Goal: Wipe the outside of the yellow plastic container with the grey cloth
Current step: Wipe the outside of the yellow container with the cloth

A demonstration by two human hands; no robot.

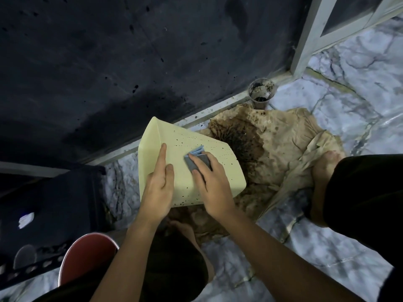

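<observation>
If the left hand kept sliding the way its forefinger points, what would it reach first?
Probably the upper edge of the yellow container; the left hand lies flat on it, forefinger aimed that way. Beyond lies the dark wall, though depth is unclear.

bare forearms (135, 253), bare feet (325, 166) — black shorts (366, 192).

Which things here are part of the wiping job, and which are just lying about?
In the job:
yellow container
grey cloth
left hand, steadying the container
right hand, pressing the cloth

Lying about:
stained brown cloth
dirty cup
red bucket
black crate
</observation>
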